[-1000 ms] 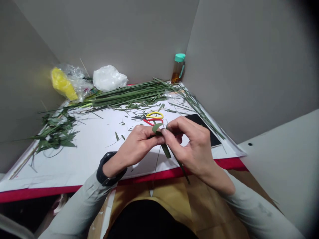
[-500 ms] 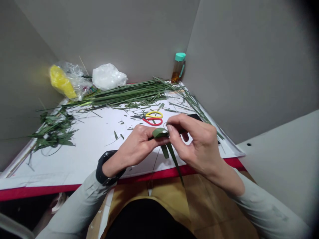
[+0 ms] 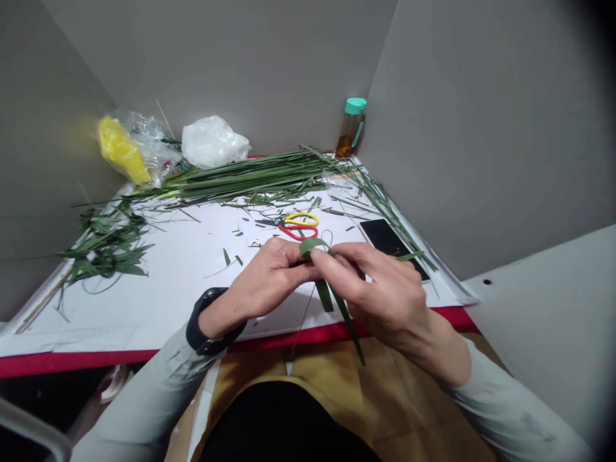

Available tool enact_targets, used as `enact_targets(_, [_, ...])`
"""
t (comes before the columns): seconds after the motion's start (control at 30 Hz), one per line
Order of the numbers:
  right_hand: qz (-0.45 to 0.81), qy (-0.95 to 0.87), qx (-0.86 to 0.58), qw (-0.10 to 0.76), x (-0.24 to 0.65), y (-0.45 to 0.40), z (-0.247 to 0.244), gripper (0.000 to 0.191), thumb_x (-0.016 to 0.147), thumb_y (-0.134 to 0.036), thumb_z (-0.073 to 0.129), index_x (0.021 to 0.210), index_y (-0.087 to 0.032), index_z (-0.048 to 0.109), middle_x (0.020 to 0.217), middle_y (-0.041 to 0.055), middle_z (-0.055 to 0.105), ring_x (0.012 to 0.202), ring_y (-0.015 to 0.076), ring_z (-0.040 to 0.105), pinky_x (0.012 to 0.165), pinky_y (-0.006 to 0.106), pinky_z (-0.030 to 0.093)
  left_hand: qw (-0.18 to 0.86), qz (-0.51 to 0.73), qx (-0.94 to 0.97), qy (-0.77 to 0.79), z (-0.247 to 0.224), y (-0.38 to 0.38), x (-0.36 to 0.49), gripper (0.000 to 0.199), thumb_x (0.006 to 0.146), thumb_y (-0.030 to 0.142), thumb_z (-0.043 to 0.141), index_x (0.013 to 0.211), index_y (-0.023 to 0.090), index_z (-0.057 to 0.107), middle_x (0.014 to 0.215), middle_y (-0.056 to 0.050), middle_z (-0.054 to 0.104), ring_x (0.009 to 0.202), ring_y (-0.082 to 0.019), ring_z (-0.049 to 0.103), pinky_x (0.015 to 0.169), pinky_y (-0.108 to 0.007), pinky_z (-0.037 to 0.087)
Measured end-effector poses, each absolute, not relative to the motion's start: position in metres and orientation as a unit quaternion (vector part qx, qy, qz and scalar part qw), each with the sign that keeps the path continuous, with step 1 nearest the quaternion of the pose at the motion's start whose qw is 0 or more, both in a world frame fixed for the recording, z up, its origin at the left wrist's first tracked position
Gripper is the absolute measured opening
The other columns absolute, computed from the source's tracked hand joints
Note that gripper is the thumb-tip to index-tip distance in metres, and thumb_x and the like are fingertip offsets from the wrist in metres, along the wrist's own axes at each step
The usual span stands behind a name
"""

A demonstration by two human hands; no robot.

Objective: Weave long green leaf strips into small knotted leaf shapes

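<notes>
While the left hand (image 3: pixel 269 277) pinches a curled green leaf (image 3: pixel 310 245), the right hand (image 3: pixel 385 289) grasps it too.

The light is soft and a bit dim. The white table (image 3: pixel 178 256) around the left hand (image 3: pixel 264 279) looks brightest, with a soft grey shadow just below that hand. Past the hands, the grey walls (image 3: pixel 240 64) look dull. Beyond the left hand, the clear bag (image 3: pixel 144 138) has little shiny spots. Far up from the right hand (image 3: pixel 385 289), the corner is black and fuzzy. Below it, the right sleeve (image 3: pixel 522 410) looks stretched and blurry.
</notes>
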State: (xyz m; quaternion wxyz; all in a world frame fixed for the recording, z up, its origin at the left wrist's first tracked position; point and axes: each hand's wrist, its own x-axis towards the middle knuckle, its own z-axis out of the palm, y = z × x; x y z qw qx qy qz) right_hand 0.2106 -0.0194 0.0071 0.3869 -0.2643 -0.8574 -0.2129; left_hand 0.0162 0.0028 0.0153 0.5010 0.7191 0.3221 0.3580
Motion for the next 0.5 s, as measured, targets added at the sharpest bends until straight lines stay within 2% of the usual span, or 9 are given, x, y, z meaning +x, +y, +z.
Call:
enact_targets(0.07, [-0.255,-0.852,-0.257,0.379,0.211,-0.018,0.005,0.04,0.09,0.008,0.057,0.122,-0.016,0.06,0.089,0.0062,0.074,0.067,0.0125,0.065,0.059,0.023,0.05,0.5,0.354,0.722,0.32,0.015,0.003,0.017,0.033,0.092,0.036,0.067,0.066,0.016,0.067,0.067,0.002,0.064,0.069,-0.014,0.056,0.068,-0.024,0.045])
enact_targets(0.13, [-0.263,-0.851,-0.248,0.382,0.211,-0.016,0.001,0.03,0.095,0.002,0.054,0.122,-0.009,0.061,0.092,0.0113,0.076,0.07,0.0155,0.067,0.064,0.027,0.054,0.49,0.352,0.726,0.329,0.015,0.003,0.019,0.035,0.093,0.039,0.066,0.066,0.016,0.065,0.065,0.002,0.062,0.067,-0.014,0.054,0.066,-0.025,0.043])
enact_targets(0.23, [-0.27,-0.844,-0.248,0.391,0.211,-0.014,-0.004,0.031,0.098,-0.003,0.052,0.128,0.004,0.057,0.099,0.0206,0.077,0.082,0.0244,0.072,0.075,0.036,0.059,0.459,0.346,0.735,0.36,0.014,0.002,0.021,0.035,0.092,0.037,0.064,0.065,0.015,0.061,0.06,0.003,0.054,0.061,-0.012,0.047,0.061,-0.026,0.038])
enact_targets(0.3, [-0.272,-0.838,-0.261,0.393,0.209,-0.015,-0.004,0.034,0.096,-0.001,0.054,0.128,0.009,0.057,0.1,0.023,0.077,0.083,0.0267,0.073,0.077,0.038,0.059,0.433,0.342,0.744,0.377,0.014,0.001,0.023,0.038,0.091,0.035,0.063,0.06,0.016,0.055,0.056,0.004,0.047,0.059,-0.011,0.041,0.058,-0.027,0.033])
enact_targets(0.37, [-0.262,-0.835,-0.281,0.395,0.207,-0.017,-0.001,0.032,0.095,0.0,0.055,0.125,0.008,0.058,0.099,0.0226,0.077,0.081,0.0263,0.073,0.076,0.037,0.059,0.406,0.341,0.754,0.388,0.014,0.0,0.023,0.04,0.092,0.034,0.061,0.057,0.016,0.051,0.054,0.005,0.042,0.056,-0.01,0.036,0.056,-0.028,0.028])
enact_targets(0.5, [-0.209,-0.835,-0.324,0.393,0.203,-0.02,0.011,0.022,0.095,-0.002,0.056,0.117,-0.001,0.062,0.095,0.0154,0.077,0.081,0.0217,0.073,0.074,0.032,0.056,0.357,0.337,0.78,0.388,0.015,-0.002,0.023,0.038,0.092,0.031,0.059,0.058,0.016,0.051,0.053,0.005,0.042,0.053,-0.009,0.037,0.056,-0.029,0.026])
